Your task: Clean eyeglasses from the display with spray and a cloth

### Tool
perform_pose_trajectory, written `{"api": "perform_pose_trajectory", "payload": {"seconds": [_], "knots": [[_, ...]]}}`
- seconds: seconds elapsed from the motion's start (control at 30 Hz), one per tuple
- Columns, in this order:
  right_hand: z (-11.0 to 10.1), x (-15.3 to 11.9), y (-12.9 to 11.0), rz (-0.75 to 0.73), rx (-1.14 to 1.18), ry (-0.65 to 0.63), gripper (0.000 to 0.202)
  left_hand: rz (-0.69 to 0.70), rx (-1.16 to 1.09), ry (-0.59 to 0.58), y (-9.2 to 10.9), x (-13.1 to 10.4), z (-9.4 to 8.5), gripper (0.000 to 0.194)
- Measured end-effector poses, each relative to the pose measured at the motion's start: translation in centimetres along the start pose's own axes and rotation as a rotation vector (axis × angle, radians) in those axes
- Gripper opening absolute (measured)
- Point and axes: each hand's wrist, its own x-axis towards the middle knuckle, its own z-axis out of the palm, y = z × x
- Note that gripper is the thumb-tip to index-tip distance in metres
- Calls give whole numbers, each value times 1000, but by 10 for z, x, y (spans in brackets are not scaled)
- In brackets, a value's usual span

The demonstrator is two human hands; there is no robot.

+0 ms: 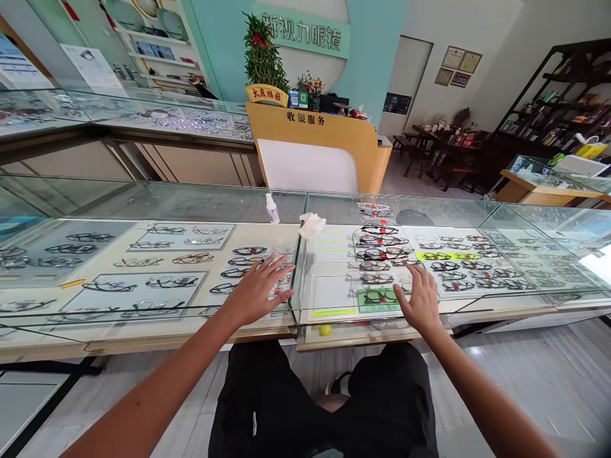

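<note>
My left hand [260,291] is spread over the glass top of the display case, left of the glass divider [300,267], with nothing in it. To the right of the divider, my right hand [421,298] rests with fingers apart near the glass, beside a column of glasses [377,278] and a green card [368,304]. A white spray bottle [272,208] stands on the glass beyond my left hand. Next to it, by the divider's far end, lies a crumpled white cloth [312,226]. Neither hand touches the bottle or the cloth.
Rows of glasses lie in the case on trays [143,296] at left and on white sheets at right. A yellow ball [325,330] sits at the near edge. Beyond stand a wooden counter [315,127] with a plant [265,57], and another glass case [181,121].
</note>
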Motion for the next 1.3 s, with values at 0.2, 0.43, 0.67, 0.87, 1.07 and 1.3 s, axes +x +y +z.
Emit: {"api": "perform_pose_trajectory", "payload": {"seconds": [0.2,0.43,0.67,0.87,1.07,1.3], "knots": [[11,4,2,42,-7,159,49,-59,30,109,7,-8,1,70],[30,-3,12,34,-48,229,37,-98,-17,126,10,-7,-2,67],[44,-9,26,-24,-98,266,34,-115,-17,116,9,-6,-3,66],[52,-16,28,52,-55,230,50,64,19,16,53,-5,11,106],[61,-36,14,154,-25,211,57,31,81,47,75,-1,27,84],[65,-42,6,178,-43,260,60,-2,67,69,75,-3,30,79]]}}
